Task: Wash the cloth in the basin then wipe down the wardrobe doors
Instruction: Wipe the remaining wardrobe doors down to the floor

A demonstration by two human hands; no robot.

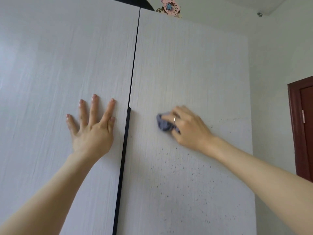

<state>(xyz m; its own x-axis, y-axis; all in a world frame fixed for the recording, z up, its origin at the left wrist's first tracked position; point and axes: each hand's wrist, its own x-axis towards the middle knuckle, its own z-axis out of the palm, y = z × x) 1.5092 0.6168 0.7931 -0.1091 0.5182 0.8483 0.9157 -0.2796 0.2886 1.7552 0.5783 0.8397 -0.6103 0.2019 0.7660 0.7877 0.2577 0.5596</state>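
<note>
Grey-blue cloth (164,123) sits bunched under the right hand (188,128), whose fingers curl over it and press it against the right door (194,73) at about mid-height, just right of the dark gap (133,65) between the doors. The left hand (92,128) lies flat on the left door (59,65), fingers straight and spread, holding nothing; it looks to be bracing that door.

Wiping is the step in hand. Dark specks (186,173) scatter over the right door below and to the right of the cloth, so the stroke probably needs to work downward through that patch, in overlapping passes, with firm, even pressure. Opening the cloth out flatter would cover more surface per pass; as a wad, only a small face meets the door. Keeping the left palm planted should stop the panels from rattling. Care near the black handle strip (128,119) at the door's edge would keep the cloth from snagging.

Much cannot be read. The right hand and cloth are blurred, so how wet the cloth is and how the thumb lies are unclear. Whether the specks are dirt, mould or droplets is uncertain. No basin shows. Both doors run off the bottom edge, and the left door runs off the left edge too. Something pink (169,5) on top of the wardrobe is cut off. A brown door (304,124) stands at far right.
</note>
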